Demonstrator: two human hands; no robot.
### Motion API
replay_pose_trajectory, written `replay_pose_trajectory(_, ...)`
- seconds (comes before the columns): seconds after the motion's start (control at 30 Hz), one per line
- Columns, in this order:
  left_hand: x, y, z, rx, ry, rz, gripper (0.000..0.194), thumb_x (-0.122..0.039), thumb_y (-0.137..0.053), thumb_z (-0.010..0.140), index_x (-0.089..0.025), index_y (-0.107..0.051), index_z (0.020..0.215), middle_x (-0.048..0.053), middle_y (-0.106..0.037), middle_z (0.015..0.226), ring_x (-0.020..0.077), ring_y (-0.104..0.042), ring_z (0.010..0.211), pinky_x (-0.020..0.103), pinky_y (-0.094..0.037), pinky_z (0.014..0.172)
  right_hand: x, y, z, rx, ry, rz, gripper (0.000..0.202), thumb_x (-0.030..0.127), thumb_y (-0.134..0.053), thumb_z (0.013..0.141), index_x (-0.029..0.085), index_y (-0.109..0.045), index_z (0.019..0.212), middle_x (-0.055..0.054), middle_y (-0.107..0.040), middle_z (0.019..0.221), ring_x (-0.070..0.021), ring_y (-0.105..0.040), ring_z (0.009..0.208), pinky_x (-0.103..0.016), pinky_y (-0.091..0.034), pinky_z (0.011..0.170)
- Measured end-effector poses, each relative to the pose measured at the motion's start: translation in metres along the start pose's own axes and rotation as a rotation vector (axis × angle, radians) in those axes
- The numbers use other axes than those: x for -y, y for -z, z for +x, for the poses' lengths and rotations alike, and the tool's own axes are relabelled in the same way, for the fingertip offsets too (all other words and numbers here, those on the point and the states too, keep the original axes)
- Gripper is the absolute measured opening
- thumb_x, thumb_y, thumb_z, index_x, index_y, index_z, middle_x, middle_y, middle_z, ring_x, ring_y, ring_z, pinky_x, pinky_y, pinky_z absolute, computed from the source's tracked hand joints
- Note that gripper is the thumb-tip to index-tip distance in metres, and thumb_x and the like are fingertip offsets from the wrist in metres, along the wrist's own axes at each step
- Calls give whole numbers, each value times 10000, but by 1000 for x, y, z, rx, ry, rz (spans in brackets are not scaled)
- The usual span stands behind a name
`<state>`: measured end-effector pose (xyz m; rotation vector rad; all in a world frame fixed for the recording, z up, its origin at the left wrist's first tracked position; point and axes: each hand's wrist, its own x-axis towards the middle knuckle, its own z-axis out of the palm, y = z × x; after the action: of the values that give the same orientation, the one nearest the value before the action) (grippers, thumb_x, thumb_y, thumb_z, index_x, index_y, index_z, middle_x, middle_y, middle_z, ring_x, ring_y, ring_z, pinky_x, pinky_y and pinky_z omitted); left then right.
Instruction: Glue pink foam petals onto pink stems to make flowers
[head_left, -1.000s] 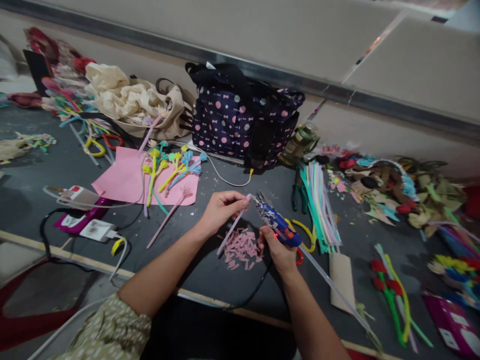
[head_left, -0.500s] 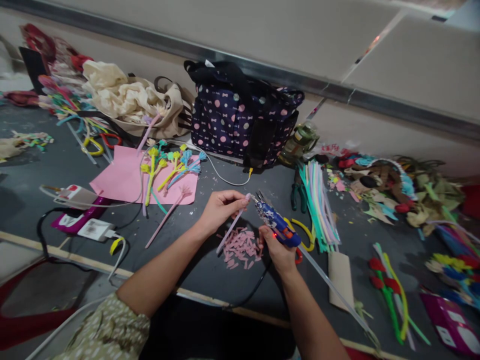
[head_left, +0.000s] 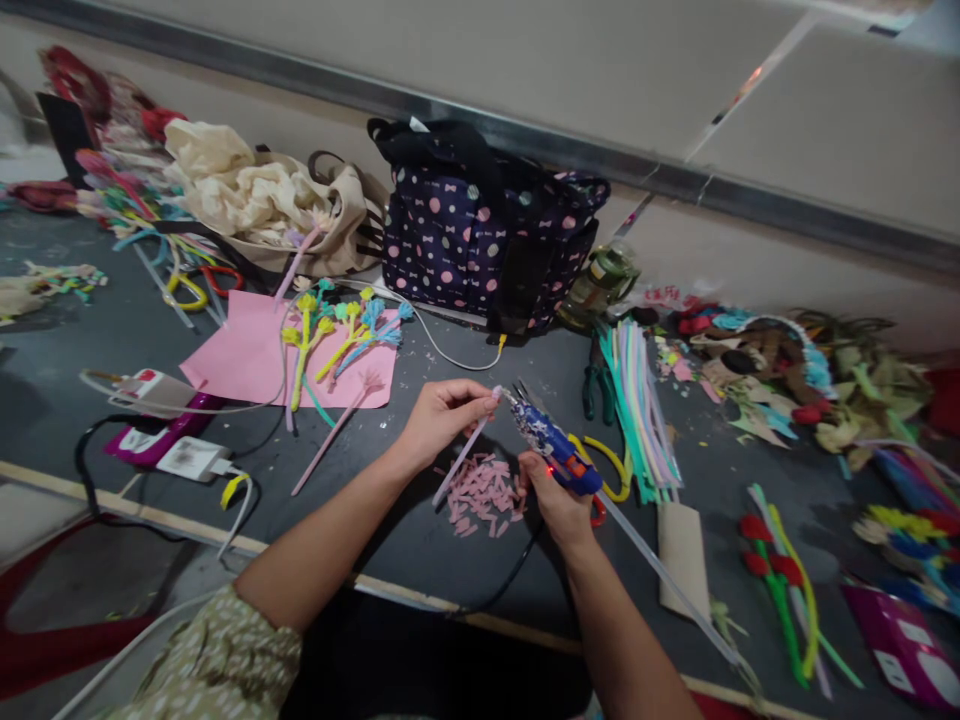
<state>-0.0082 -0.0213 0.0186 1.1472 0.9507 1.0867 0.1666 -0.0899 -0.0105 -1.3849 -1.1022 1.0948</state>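
My left hand (head_left: 452, 415) pinches the upper end of a pale lilac pipe cleaner (head_left: 459, 466), which slants down toward me. In my right hand (head_left: 553, 492) is a blue glue gun (head_left: 556, 446) with an orange part and a long clear glue stick (head_left: 660, 572) out of its back. The gun's nozzle is at the pipe cleaner's tip, beside my left fingertips; whether they touch I cannot tell. Beneath the hands lies a heap of small pink cut pieces (head_left: 484, 495). Yellow-handled scissors (head_left: 616, 470) rest partly hidden behind the gun.
Pipe-cleaner flowers (head_left: 351, 335) lie on a pink sheet (head_left: 247, 345). A dark patterned bag (head_left: 450, 235) stands at the back beside a green bottle (head_left: 600, 285). Pliers (head_left: 598, 385) and a bundle of pipe cleaners (head_left: 637, 410) lie right of centre. A power strip (head_left: 161, 440) with cables sits left.
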Motion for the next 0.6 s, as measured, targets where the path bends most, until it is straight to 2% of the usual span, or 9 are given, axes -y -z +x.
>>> replay_pose_trajectory(0.6, 1, 1, 0, -2, -17, 12, 306, -443, -737, 725, -145, -714, 789, 8, -649, 645, 80, -503, 523, 199, -394, 500, -11, 5, 1, 11, 52, -45, 326, 458, -744, 731, 189, -608, 606, 25, -562, 470, -121, -535, 388, -225, -443, 372)
